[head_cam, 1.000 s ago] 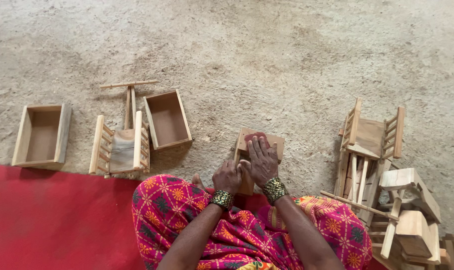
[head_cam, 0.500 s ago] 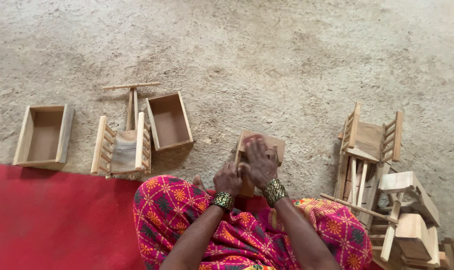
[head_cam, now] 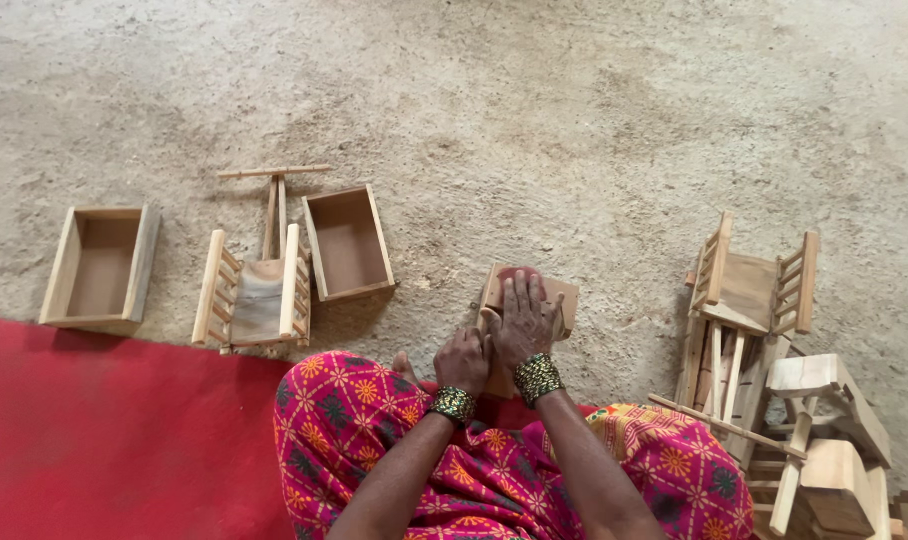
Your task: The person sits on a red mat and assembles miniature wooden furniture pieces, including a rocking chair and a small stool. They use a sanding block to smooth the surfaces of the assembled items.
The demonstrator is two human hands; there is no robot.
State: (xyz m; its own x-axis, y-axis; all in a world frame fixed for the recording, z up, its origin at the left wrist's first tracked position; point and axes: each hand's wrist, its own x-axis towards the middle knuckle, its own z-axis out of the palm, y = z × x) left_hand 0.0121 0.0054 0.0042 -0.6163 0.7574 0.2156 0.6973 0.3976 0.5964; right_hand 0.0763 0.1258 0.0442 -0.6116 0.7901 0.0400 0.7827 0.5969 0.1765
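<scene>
The right hand (head_cam: 524, 322) lies flat with its fingers spread on top of a small wooden box (head_cam: 562, 297), pressing down on it and not closed around it. A bit of something pink shows just past the fingertips, but it is too small to tell what it is. The left hand (head_cam: 463, 360) is curled into a loose fist at the near left side of the same box, touching it; what the fingers hold, if anything, cannot be seen. Both wrists wear beaded bracelets. The box sits on the sandy ground (head_cam: 534, 120) right in front of the person's knees, which are covered by a bright pink cloth with flowers (head_cam: 374, 430). To the left of the box, a little way off, lies an open wooden tray (head_cam: 348, 244) with nothing inside. Just beside that tray is a small wooden cart with ladder sides (head_cam: 254, 297) and a long handle with a crossbar pointing away. Further left, another open wooden tray (head_cam: 102, 266) rests at the edge of a red mat (head_cam: 104, 430). To the right of the person is a heap of wooden toy parts (head_cam: 774, 390), with a ladder-sided cart on top and chunky pieces lower down.
</scene>
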